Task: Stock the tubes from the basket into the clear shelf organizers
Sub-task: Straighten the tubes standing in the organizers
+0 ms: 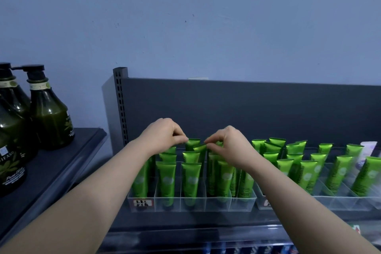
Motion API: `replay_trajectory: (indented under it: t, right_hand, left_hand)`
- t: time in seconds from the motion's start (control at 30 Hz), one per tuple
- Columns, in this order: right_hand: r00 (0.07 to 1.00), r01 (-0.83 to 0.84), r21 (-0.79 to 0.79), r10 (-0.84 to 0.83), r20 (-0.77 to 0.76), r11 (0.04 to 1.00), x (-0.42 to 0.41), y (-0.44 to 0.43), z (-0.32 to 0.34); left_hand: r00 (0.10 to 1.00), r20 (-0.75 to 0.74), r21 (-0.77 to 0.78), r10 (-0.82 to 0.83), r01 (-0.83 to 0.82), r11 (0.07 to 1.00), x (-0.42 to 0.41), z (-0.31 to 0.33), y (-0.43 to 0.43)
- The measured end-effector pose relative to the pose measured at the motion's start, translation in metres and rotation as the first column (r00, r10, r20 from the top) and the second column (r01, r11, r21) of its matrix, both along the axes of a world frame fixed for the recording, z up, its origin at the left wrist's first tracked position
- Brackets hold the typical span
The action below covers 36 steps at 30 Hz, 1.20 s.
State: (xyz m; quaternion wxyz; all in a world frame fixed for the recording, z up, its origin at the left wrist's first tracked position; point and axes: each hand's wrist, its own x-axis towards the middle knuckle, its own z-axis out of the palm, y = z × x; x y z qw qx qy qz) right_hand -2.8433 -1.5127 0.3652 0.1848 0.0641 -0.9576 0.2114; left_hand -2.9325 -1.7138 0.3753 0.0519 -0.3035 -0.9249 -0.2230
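Several green tubes (190, 177) stand upright in a clear shelf organizer (192, 204) on the dark shelf. My left hand (162, 134) reaches over the back rows, its curled fingertips pinching the crimped top of a green tube (192, 142). My right hand (228, 144) pinches the top edge of a tilted green tube (201, 148) in the middle compartment. A second clear organizer (340, 202) to the right holds more green tubes (309, 173). The basket is out of view.
Dark green pump bottles (49, 113) stand on a lower shelf at the left. A slotted grey upright (120, 105) and dark back panel (247, 109) rise behind the organizers. A pale purple tube (366, 150) leans at far right. A handwritten label (143, 203) marks the left organizer.
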Motion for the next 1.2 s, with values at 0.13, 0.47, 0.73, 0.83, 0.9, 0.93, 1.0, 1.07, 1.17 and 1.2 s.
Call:
replay_trajectory:
  t: [0.13, 0.47, 0.73, 0.83, 0.9, 0.93, 1.0, 1.07, 1.17, 1.2]
  right_hand:
    - [0.999, 0.031, 0.116, -0.032, 0.008, 0.993, -0.02, 0.0, 0.001]
    - [0.993, 0.006, 0.136, -0.022, 0.119, 0.991, -0.039, -0.005, -0.003]
    - [0.992, -0.022, 0.03, 0.018, 0.128, 0.999, -0.039, -0.021, -0.001]
    - [0.99, -0.024, 0.045, 0.017, 0.139, 0.999, -0.041, -0.023, -0.001]
    - [0.99, -0.022, 0.044, 0.016, 0.142, 0.999, -0.041, -0.024, -0.001]
    - [0.989, -0.023, 0.044, 0.017, 0.144, 0.999, -0.041, -0.024, 0.0]
    - [0.989, -0.026, 0.046, 0.019, 0.15, 0.999, -0.041, -0.024, 0.0]
    - [0.989, -0.025, 0.049, 0.018, 0.147, 0.998, -0.04, -0.023, 0.001]
    - [0.987, -0.018, 0.034, 0.013, 0.159, 0.999, -0.038, -0.023, 0.001]
    - [0.986, -0.011, 0.025, 0.007, 0.165, 1.0, -0.038, -0.022, 0.001]
  left_hand:
    - [0.997, -0.075, -0.083, 0.029, -0.035, 0.996, -0.01, 0.008, 0.008]
    - [0.999, -0.033, -0.156, 0.011, -0.016, 0.988, -0.028, -0.003, 0.025]
    - [1.0, -0.007, -0.129, 0.025, -0.025, 0.991, -0.039, -0.005, 0.023]
    - [1.0, -0.001, -0.129, 0.016, -0.016, 0.992, -0.041, -0.006, 0.022]
    - [1.0, -0.001, -0.124, 0.013, -0.013, 0.992, -0.041, -0.006, 0.021]
    - [1.0, 0.0, -0.12, 0.012, -0.012, 0.993, -0.041, -0.007, 0.021]
    - [1.0, 0.004, -0.109, 0.011, -0.01, 0.994, -0.041, -0.007, 0.021]
    - [1.0, 0.015, -0.095, 0.007, -0.006, 0.995, -0.04, -0.007, 0.021]
    - [1.0, 0.01, -0.089, -0.001, 0.002, 0.996, -0.038, -0.006, 0.021]
    - [1.0, 0.008, -0.091, 0.001, 0.0, 0.996, -0.037, -0.006, 0.021]
